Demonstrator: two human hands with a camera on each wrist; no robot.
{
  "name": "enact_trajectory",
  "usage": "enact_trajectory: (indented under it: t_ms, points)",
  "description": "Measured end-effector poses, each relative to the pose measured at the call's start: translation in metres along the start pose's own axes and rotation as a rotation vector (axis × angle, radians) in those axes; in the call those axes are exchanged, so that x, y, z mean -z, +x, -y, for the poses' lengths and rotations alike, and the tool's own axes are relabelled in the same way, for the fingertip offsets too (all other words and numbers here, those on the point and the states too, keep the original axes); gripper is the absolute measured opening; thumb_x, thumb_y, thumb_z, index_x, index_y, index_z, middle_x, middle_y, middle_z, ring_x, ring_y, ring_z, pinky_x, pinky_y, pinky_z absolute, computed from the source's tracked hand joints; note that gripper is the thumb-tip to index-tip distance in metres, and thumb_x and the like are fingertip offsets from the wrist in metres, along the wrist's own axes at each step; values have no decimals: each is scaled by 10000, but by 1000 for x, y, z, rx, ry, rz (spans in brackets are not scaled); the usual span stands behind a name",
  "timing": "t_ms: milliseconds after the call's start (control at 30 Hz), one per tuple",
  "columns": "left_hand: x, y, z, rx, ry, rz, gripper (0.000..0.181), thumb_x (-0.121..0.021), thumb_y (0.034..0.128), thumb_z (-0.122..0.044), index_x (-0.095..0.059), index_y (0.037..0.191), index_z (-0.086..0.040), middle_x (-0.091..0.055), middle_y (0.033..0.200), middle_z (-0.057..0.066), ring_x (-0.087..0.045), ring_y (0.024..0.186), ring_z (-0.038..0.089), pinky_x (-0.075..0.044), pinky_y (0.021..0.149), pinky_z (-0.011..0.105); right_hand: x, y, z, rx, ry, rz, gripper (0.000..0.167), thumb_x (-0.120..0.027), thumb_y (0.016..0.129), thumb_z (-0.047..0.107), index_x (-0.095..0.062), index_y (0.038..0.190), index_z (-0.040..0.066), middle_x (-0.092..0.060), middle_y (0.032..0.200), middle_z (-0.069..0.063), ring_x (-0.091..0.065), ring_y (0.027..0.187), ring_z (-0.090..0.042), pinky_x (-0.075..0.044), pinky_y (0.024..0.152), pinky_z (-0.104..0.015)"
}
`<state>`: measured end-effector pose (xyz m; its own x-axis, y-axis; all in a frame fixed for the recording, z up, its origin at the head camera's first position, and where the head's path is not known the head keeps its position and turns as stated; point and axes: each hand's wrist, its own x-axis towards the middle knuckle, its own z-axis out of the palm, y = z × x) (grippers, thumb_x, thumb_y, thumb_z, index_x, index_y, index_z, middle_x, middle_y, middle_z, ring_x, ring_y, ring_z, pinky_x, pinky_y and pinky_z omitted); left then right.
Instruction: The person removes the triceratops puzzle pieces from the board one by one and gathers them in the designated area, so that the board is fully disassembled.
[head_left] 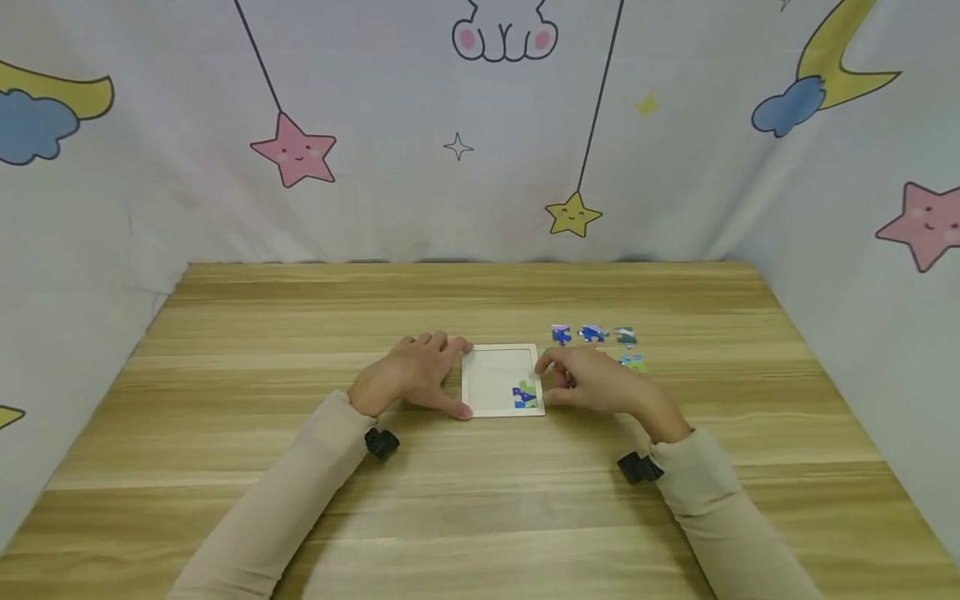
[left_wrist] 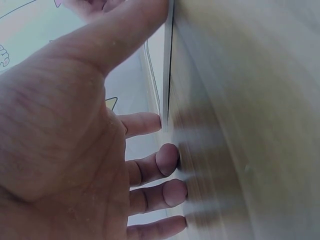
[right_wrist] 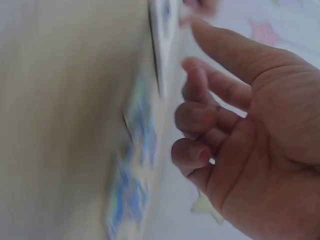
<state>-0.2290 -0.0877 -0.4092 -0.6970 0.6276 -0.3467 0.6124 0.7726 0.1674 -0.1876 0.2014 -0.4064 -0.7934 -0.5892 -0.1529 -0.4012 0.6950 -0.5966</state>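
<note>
A square white puzzle tray (head_left: 491, 413) lies on the table, with a blue-and-green group of jigsaw pieces (head_left: 525, 395) in its near right corner. At the tray's left side, my left hand (head_left: 416, 371) is spread, its thumb at the near corner and its index fingertip at the far corner. My right hand (head_left: 596, 381) hovers beside the tray's right edge. Thumb and index finger stand apart there, and the other fingers (right_wrist: 192, 117) are loosely bent; no piece shows between them. The right wrist view is blurred.
Loose jigsaw pieces (head_left: 592, 333) lie beyond and beside the right hand, some partly hidden by it. The wooden table (head_left: 480, 517) ends at a patterned curtain (head_left: 390, 208) at the back. A small black camera (head_left: 382, 443) sits on each wrist.
</note>
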Motion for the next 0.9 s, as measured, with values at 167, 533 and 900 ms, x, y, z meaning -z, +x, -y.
enact_trajectory:
  t_ms: [167, 533, 900]
  points:
    - [-1, 0, -1, 1, 8, -2, 985, -690, 773, -732, -328, 1492, -166, -498, 1266, 146, -516, 1165, 328, -402, 981, 505, -17, 9, 9, 4, 27, 41, 428, -741, 927, 228, -563, 1256, 18, -537, 743, 60, -471, 639, -68, -412, 630, -256]
    - [-1, 0, -1, 2, -10, 12, 988, -693, 774, -728, -324, 1499, -167, -488, 1300, 152, -506, 1193, 340, -383, 1012, 532, -27, 9, 14, -5, -8, -30, 375, -785, 889, 219, -573, 1162, 73, -514, 945, -16, -464, 781, -124, -422, 702, -288]
    - [-5, -2, 0, -9, -33, 16, 992, -692, 782, -722, -315, 1510, -163, -480, 1292, 157, -502, 1197, 356, -373, 1019, 550, 2, -3, -2, 47, 108, -95, 58, -660, 980, 133, -605, 968, 122, -592, 857, 38, -529, 707, -117, -440, 599, -260]
